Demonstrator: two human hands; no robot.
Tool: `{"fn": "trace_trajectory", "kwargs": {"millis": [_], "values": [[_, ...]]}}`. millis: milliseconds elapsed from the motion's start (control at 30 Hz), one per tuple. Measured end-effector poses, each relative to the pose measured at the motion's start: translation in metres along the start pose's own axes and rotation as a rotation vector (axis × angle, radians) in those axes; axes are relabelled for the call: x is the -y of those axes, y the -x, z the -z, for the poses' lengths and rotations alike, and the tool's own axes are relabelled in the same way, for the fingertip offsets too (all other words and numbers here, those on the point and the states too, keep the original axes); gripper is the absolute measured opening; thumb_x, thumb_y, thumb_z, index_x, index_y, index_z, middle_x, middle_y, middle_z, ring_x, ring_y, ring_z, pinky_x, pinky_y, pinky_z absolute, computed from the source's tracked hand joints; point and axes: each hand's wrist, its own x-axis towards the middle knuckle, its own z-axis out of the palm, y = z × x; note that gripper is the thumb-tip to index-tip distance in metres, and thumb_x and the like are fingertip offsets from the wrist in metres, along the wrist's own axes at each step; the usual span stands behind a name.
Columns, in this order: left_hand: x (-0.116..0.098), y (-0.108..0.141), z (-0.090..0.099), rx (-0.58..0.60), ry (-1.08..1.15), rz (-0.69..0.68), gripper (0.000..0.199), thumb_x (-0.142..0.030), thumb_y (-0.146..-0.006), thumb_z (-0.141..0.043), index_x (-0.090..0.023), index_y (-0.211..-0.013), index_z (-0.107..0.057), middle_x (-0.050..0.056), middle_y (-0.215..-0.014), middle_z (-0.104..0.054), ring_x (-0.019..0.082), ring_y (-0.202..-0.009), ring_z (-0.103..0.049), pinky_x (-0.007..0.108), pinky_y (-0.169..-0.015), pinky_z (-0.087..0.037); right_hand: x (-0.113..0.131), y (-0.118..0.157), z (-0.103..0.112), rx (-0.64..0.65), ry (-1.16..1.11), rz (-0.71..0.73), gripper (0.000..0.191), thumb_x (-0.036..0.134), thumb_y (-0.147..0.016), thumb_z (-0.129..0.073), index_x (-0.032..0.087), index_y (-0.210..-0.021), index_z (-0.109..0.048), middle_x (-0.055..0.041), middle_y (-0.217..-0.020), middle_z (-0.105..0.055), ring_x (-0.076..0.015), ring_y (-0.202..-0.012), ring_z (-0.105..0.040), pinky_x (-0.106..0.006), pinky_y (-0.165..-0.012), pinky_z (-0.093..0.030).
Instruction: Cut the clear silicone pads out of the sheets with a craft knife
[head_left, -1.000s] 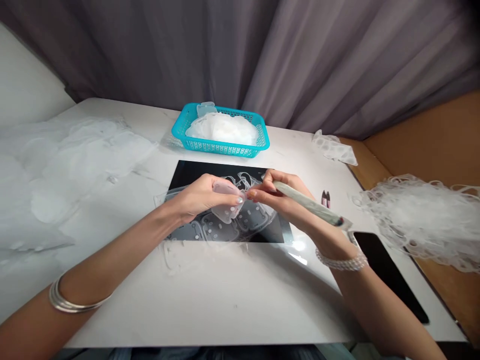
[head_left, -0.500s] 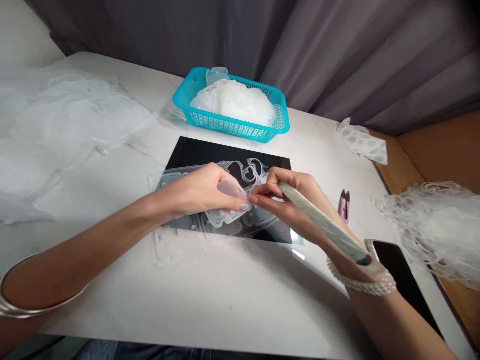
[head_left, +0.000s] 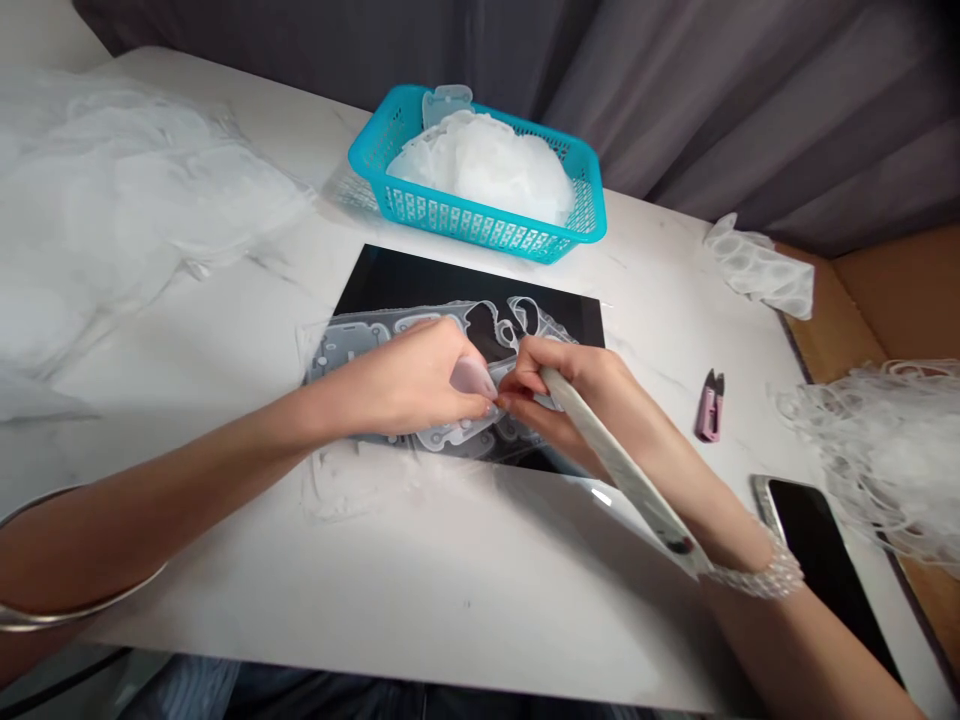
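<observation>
Over a black mat (head_left: 420, 277), my left hand (head_left: 420, 385) pinches a clear plastic sheet (head_left: 360, 340) with rounded cut shapes in it. One small translucent piece (head_left: 472, 377) shows between the left thumb and fingers. My right hand (head_left: 574, 395) meets the left at the fingertips and is closed round a long pale-handled tool (head_left: 619, 465), whose handle points back toward the wrist. The tool's tip is hidden by the fingers. Curled strips of plastic (head_left: 525, 315) stand up just beyond both hands.
Behind the mat sits a blue basket (head_left: 480, 222) filled with translucent pieces. A large pile of plastic (head_left: 127, 200) lies at the left. To the right are pink snips (head_left: 710, 405), a phone (head_left: 825, 560), a plastic scrap (head_left: 761, 265) and tangled offcuts (head_left: 892, 450).
The view has shifted, so the basket sits higher and the snips farther right. Both hands stay together at the plastic, and the tool's handle has tilted a little more steeply.
</observation>
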Motion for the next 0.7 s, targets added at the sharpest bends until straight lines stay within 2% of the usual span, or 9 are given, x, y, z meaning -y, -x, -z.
{"fn": "trace_trajectory", "kwargs": {"millis": [100, 167, 267, 367, 467, 533, 633, 700], "values": [[-0.005, 0.003, -0.009, -0.138, -0.024, -0.041, 0.021, -0.019, -0.070, -0.060, -0.018, -0.049, -0.058, -0.004, -0.046, -0.040, 0.010, -0.047, -0.040, 0.025, -0.044, -0.025, 0.003, 0.003, -0.004, -0.037, 0.007, 0.011, 0.025, 0.008, -0.078, -0.054, 0.022, -0.068, -0.036, 0.0063, -0.059, -0.038, -0.0101, -0.056, -0.028, -0.026, -0.051, -0.023], [-0.007, 0.004, -0.016, -0.209, -0.017, -0.052, 0.021, -0.016, -0.070, -0.057, -0.018, -0.049, -0.058, -0.004, -0.046, -0.040, 0.010, -0.048, -0.040, 0.025, -0.045, -0.025, 0.002, 0.001, -0.007, -0.077, -0.016, -0.007, 0.024, 0.008, -0.076, -0.053, 0.022, -0.067, -0.035, 0.0058, -0.060, -0.039, -0.0105, -0.056, -0.030, -0.026, -0.052, -0.024], [-0.005, 0.002, -0.020, -0.251, 0.023, -0.065, 0.017, -0.017, -0.071, -0.058, -0.017, -0.056, -0.066, -0.003, -0.050, -0.052, 0.011, -0.052, -0.047, 0.024, -0.048, -0.030, -0.004, -0.006, -0.007, -0.126, -0.136, -0.053, 0.026, 0.011, -0.074, -0.054, 0.023, -0.066, -0.032, 0.0047, -0.061, -0.045, -0.0116, -0.059, -0.036, -0.026, -0.057, -0.030], [0.000, -0.001, -0.020, -0.287, 0.043, -0.140, 0.016, -0.021, -0.074, -0.059, -0.018, -0.065, -0.072, -0.001, -0.060, -0.065, 0.014, -0.059, -0.056, 0.025, -0.055, -0.039, -0.008, -0.011, -0.005, -0.177, -0.265, -0.086, 0.028, 0.013, -0.072, -0.056, 0.023, -0.065, -0.031, 0.0032, -0.065, -0.053, -0.0124, -0.063, -0.041, -0.027, -0.061, -0.035], [0.002, -0.002, -0.020, -0.325, 0.023, -0.220, 0.016, -0.021, -0.076, -0.060, -0.019, -0.068, -0.074, 0.001, -0.070, -0.072, 0.016, -0.068, -0.063, 0.027, -0.066, -0.046, -0.011, -0.012, -0.006, -0.228, -0.268, -0.090, 0.028, 0.013, -0.070, -0.056, 0.023, -0.065, -0.031, 0.0030, -0.066, -0.053, -0.0124, -0.063, -0.041, -0.027, -0.062, -0.035], [-0.002, 0.000, -0.020, -0.311, 0.052, -0.240, 0.015, -0.022, -0.076, -0.062, -0.020, -0.070, -0.075, 0.002, -0.075, -0.074, 0.018, -0.072, -0.065, 0.028, -0.070, -0.049, -0.014, -0.013, -0.009, -0.272, -0.234, -0.085, 0.026, 0.011, -0.069, -0.055, 0.023, -0.066, -0.032, 0.0034, -0.065, -0.052, -0.0120, -0.062, -0.040, -0.027, -0.062, -0.033], [-0.011, 0.005, -0.022, -0.206, 0.171, -0.290, 0.013, -0.023, -0.078, -0.065, -0.023, -0.075, -0.078, 0.002, -0.082, -0.076, 0.020, -0.079, -0.069, 0.030, -0.074, -0.054, -0.018, -0.013, -0.010, -0.356, -0.200, -0.073, 0.025, 0.009, -0.069, -0.052, 0.023, -0.065, -0.032, 0.0046, -0.061, -0.046, -0.0109, -0.059, -0.036, -0.027, -0.059, -0.031], [-0.016, 0.007, -0.022, -0.192, 0.257, -0.301, 0.012, -0.024, -0.079, -0.068, -0.024, -0.077, -0.079, 0.002, -0.086, -0.077, 0.020, -0.082, -0.070, 0.030, -0.077, -0.056, -0.016, -0.013, -0.005, -0.387, -0.252, -0.070, 0.027, 0.010, -0.072, -0.054, 0.023, -0.064, -0.032, 0.0046, -0.061, -0.046, -0.0106, -0.059, -0.038, -0.027, -0.059, -0.033]]}}
